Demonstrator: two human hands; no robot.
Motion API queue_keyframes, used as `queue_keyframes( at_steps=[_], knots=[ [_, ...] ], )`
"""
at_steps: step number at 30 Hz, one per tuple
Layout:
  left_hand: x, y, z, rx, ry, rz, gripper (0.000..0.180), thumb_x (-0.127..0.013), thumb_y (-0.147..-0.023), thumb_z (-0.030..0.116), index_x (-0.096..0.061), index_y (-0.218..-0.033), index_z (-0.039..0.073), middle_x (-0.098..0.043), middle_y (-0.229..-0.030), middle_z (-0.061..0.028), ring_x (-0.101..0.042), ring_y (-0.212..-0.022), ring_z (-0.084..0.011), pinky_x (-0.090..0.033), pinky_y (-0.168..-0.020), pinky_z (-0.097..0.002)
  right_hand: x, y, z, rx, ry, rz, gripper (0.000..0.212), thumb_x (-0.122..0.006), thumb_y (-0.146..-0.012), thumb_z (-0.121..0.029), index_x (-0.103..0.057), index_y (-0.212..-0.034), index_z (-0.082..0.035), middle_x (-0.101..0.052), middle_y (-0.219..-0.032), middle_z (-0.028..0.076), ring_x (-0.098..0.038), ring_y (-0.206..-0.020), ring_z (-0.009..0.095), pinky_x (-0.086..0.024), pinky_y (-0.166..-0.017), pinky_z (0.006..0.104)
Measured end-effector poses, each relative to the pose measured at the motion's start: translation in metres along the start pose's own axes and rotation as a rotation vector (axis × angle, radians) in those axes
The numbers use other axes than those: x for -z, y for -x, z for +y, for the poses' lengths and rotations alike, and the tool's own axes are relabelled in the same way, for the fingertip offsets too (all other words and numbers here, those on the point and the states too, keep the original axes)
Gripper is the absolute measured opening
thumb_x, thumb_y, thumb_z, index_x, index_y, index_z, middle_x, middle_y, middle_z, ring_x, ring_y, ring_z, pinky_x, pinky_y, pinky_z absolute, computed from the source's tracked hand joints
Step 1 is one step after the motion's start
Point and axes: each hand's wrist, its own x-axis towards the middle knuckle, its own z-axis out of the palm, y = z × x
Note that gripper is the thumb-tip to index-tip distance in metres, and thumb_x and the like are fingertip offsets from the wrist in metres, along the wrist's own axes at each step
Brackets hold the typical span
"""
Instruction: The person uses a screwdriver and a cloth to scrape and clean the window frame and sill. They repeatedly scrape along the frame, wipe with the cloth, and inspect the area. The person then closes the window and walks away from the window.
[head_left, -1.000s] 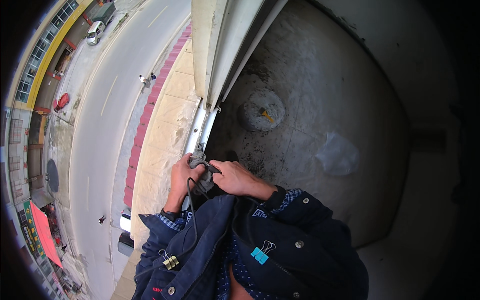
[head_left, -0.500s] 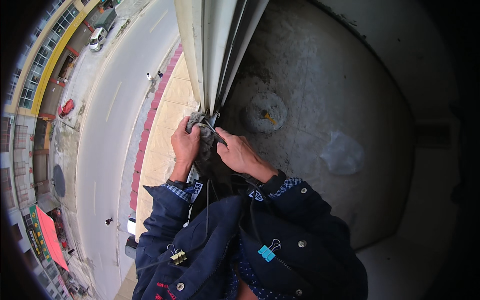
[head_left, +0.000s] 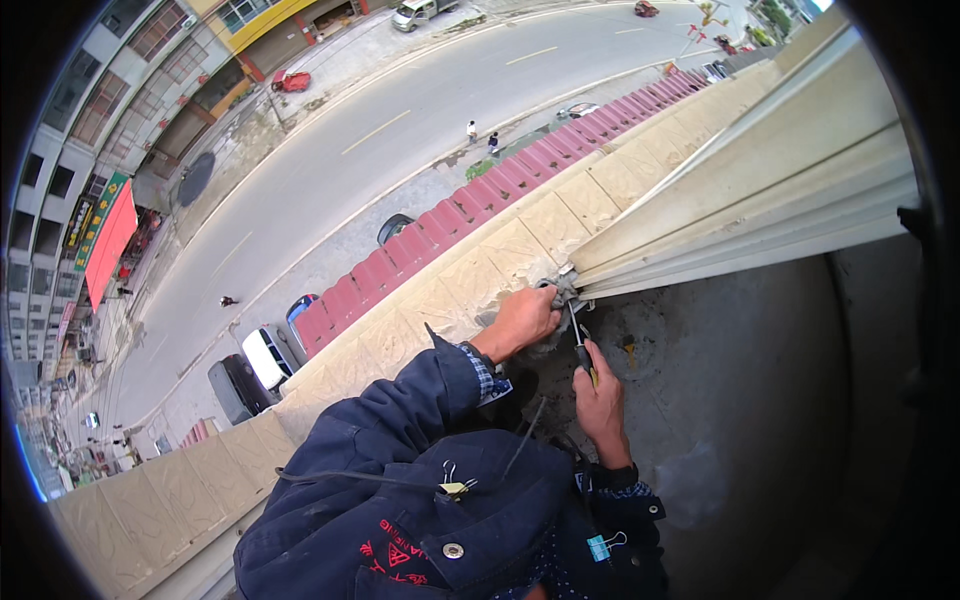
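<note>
My right hand point(head_left: 601, 402) is wrapped round the dark handle of a screwdriver point(head_left: 583, 354). Its metal shaft points up to the lower corner of a cream window frame point(head_left: 740, 190). My left hand point(head_left: 528, 318) is closed at that same corner, on the outer side of the sill. Its fingers press a crumpled grey rag-like lump point(head_left: 563, 291) against the frame's end, beside the shaft's tip. The fingertips are partly hidden there.
Outside, a tiled ledge point(head_left: 430, 310) runs along the wall, with a red corrugated roof point(head_left: 440, 240) below it. Far beneath lies a street point(head_left: 290, 190) with parked cars. Indoors, a clear plastic bag point(head_left: 692, 485) and a small yellow object point(head_left: 629, 347) lie on the grey floor.
My view has swung, so the window frame now slants to the right. My left hand has shifted to the sill's outer side, and the screwdriver shows more plainly in my right hand.
</note>
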Motion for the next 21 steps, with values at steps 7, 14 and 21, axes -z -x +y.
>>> queue_keyframes(
  at_steps=[7,14,21],
  knots=[
    [-0.022,-0.003,0.001,-0.062,-0.057,0.116,0.036,-0.067,-0.090,0.022,-0.058,-0.113,-0.004,-0.069,-0.075,-0.0214,-0.069,-0.073,-0.0439,-0.055,-0.064,-0.0540,0.004,-0.010,0.009,-0.055,-0.065,-0.051,0.050,-0.057,-0.097,-0.013,-0.056,-0.144,0.001,-0.063,-0.083,0.008,-0.058,-0.069,0.013,-0.051,-0.067,0.0319],
    [-0.026,-0.014,-0.001,-0.118,-0.118,0.167,0.026,-0.060,-0.092,0.020,-0.067,-0.097,-0.005,-0.068,-0.070,-0.0219,-0.070,-0.067,-0.0404,-0.056,-0.058,-0.0515,0.004,-0.023,0.019,0.082,0.000,-0.063,0.049,-0.055,-0.099,-0.013,-0.054,-0.146,0.001,-0.064,-0.089,0.008,-0.058,-0.074,0.012,-0.050,-0.071,0.0304],
    [-0.023,0.001,-0.014,-0.153,-0.205,0.043,0.021,-0.061,-0.088,0.019,-0.070,-0.088,0.000,-0.071,-0.073,-0.0196,-0.072,-0.069,-0.0388,-0.058,-0.060,-0.0498,0.001,-0.016,0.024,0.073,-0.144,-0.105,0.049,-0.056,-0.099,-0.013,-0.055,-0.145,0.002,-0.063,-0.084,0.008,-0.058,-0.073,0.012,-0.048,-0.068,0.0276]
  ],
)
